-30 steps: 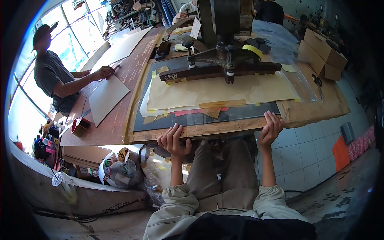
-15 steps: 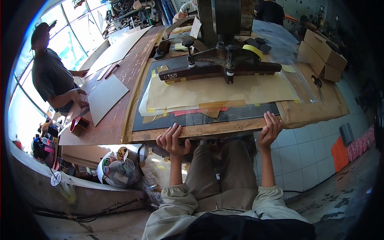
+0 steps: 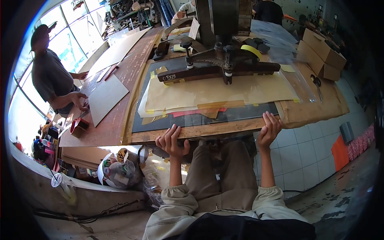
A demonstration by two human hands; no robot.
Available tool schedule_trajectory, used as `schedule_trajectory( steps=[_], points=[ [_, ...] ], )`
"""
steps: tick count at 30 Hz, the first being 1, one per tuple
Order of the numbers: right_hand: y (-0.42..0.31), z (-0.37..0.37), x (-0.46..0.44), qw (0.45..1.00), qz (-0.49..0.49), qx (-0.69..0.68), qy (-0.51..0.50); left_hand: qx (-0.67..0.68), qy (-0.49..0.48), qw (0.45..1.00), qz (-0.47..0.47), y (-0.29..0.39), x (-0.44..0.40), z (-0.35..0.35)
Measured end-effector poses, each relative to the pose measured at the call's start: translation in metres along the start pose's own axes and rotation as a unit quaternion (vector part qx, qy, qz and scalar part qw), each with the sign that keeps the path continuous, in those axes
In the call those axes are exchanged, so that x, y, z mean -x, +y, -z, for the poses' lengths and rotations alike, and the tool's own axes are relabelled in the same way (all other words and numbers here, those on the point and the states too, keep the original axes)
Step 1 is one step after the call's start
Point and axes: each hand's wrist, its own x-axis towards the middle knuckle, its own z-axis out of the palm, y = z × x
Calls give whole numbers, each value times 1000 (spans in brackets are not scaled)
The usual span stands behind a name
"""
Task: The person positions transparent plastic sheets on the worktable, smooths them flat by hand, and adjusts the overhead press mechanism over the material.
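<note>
My left hand (image 3: 172, 141) rests on the wooden front edge (image 3: 208, 129) of the table, fingers extended and thumb apart, holding nothing. On the same edge, further right, lies my right hand (image 3: 269, 131), its fingers also extended with nothing in them. Between and beyond my hands is a dark mat (image 3: 160, 125) with layered tan sheets (image 3: 216, 94) on it, taped with yellow bits. Pink and brown pieces (image 3: 208, 111) show at the sheets' near side. A dark metal press bar (image 3: 220, 72) lies across the sheets.
At the left a person (image 3: 56, 76) stands by a grey board (image 3: 108, 98) and a red cup-like container (image 3: 79, 127). Scissors (image 3: 317, 86) and a cardboard box (image 3: 322, 54) are at the right. A yellow tape roll (image 3: 252, 51) sits by the press. A bin (image 3: 119, 172) stands below left.
The person at the left has drawn an arm back from the grey board's far corner, leaving a red tool on the table. My hands stay on the table edge.
</note>
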Motion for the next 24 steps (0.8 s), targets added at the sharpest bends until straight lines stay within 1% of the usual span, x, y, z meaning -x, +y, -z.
schedule_trajectory(
  steps=[6, 9, 15, 18, 24],
  points=[
    [0, 0, 0, 1000, -2, -3, -1, 8, 8, 1000, 15, 0, 1, -1],
    [1, 0, 1, 1000, -2, -2, 0, 3, 0, 1000, 0, 1, -2, 1],
    [1, -1, 2, 1000, -3, -3, 1, -1, 2, 1000, 0, 1, -1, 0],
    [0, -1, 1, 1000, -4, -3, 1, 10, 11, 1000, 20, 0, 3, -3],
    [2, -2, 2, 1000, -5, -7, 7, 12, 11, 1000, 20, 0, 2, -2]
  ],
)
